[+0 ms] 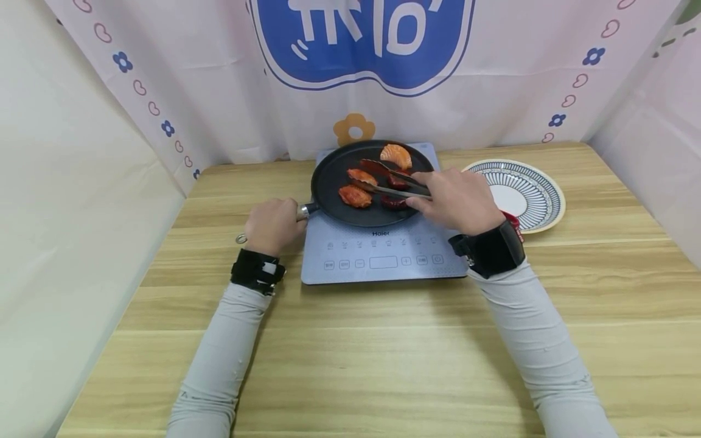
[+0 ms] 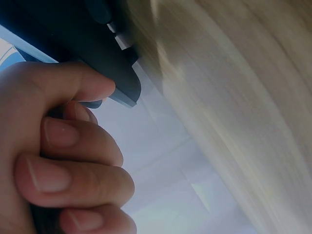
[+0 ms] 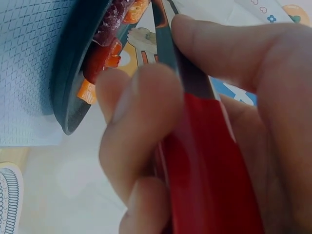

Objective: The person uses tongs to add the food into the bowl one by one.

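Observation:
My left hand (image 1: 272, 226) grips the handle of a black frying pan (image 1: 334, 210), fingers curled round it in the left wrist view. My right hand (image 1: 460, 199) holds red-handled metal tongs (image 3: 207, 161) over the pan. Between the tongs' tips lies an orange-red piece that looks like a chicken wing (image 1: 362, 177); whether they squeeze it I cannot tell. A similar piece (image 1: 355, 196) lies just in front. At the pan's back right sits a striped salmon slice (image 1: 397, 156). Dark red pieces (image 1: 393, 202) lie at the right, partly hidden by the tongs.
Beneath the pan is a flat grey induction cooker (image 1: 383, 250) on a wooden table (image 1: 356, 359). A patterned plate (image 1: 542, 210) stands to the right, partly behind my right hand. A printed cloth (image 1: 219, 91) hangs behind the table.

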Motion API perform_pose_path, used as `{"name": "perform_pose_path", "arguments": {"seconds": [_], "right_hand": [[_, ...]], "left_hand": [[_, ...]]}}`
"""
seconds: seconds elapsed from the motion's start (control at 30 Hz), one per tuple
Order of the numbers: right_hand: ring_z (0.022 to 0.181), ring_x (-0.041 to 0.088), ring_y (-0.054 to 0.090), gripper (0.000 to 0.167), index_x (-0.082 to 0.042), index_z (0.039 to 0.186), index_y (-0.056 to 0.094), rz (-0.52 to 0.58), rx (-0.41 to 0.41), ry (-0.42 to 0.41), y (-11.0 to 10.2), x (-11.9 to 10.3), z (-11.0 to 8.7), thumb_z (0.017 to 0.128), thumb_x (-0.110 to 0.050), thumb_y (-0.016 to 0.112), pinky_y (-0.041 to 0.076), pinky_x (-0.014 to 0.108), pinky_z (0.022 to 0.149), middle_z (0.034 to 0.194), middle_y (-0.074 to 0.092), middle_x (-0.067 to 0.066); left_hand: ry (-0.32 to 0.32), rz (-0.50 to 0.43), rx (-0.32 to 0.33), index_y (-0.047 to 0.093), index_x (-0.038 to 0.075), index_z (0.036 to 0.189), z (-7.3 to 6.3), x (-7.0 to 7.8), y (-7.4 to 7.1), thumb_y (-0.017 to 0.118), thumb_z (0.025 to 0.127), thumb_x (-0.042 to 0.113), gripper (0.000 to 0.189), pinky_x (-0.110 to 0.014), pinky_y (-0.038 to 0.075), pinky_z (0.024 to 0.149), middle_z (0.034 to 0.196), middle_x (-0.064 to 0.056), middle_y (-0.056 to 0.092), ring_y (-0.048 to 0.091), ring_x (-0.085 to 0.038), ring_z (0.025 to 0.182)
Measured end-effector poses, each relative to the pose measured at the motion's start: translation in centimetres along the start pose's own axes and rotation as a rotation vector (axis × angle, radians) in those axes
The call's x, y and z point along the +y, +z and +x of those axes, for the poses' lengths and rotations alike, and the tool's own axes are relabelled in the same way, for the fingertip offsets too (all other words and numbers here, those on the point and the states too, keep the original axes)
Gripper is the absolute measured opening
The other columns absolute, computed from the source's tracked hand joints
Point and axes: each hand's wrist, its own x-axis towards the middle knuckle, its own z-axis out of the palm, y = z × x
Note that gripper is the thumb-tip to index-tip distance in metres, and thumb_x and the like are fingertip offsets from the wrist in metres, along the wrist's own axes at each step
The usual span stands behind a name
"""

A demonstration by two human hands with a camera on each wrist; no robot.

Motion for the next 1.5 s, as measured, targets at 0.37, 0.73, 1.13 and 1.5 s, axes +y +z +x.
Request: {"name": "perform_pose_path", "arguments": {"seconds": [0.37, 0.73, 1.13, 1.5], "right_hand": [[0.084, 0.030, 0.062, 0.062, -0.022, 0.155, 0.052, 0.022, -0.036, 0.033, -0.9, 0.2, -0.5, 0.102, -0.053, 0.061, 0.042, 0.040, 0.064, 0.105, 0.071, 0.015], [0.077, 0.028, 0.059, 0.062, -0.021, 0.156, 0.051, 0.049, -0.035, 0.033, -1.6, 0.5, -1.0, 0.102, -0.051, 0.062, 0.039, 0.037, 0.062, 0.106, 0.068, 0.014], [0.078, 0.028, 0.058, 0.062, -0.021, 0.155, 0.053, 0.069, -0.037, 0.046, -2.2, 1.1, -1.6, 0.102, -0.052, 0.061, 0.039, 0.037, 0.062, 0.112, 0.069, 0.015], [0.088, 0.031, 0.060, 0.065, -0.023, 0.160, 0.046, 0.063, -0.079, 0.081, -2.6, 1.7, -1.9, 0.104, -0.055, 0.057, 0.040, 0.038, 0.067, 0.125, 0.067, 0.017]], "left_hand": [[-0.002, -0.003, -0.003, 0.059, 0.009, 0.073, -0.1, 0.0, -0.1, 0.066, 0.097, 0.031, 0.033, -0.034, 0.039, 0.048, 0.069, -0.006, 0.056, 0.054, -0.023, 0.059], [0.021, -0.007, 0.041, 0.055, 0.011, 0.070, -0.2, -0.2, 0.2, 0.063, 0.096, 0.028, 0.032, -0.038, 0.042, 0.047, 0.070, -0.007, 0.058, 0.055, -0.024, 0.059], [0.024, -0.005, 0.033, 0.056, 0.010, 0.071, -0.3, -0.1, 0.0, 0.063, 0.096, 0.028, 0.032, -0.037, 0.041, 0.047, 0.069, -0.008, 0.059, 0.055, -0.023, 0.059], [0.021, -0.005, 0.032, 0.054, 0.011, 0.070, -0.3, 0.0, 0.1, 0.062, 0.097, 0.027, 0.033, -0.036, 0.040, 0.046, 0.069, -0.007, 0.058, 0.054, -0.023, 0.058]]}}
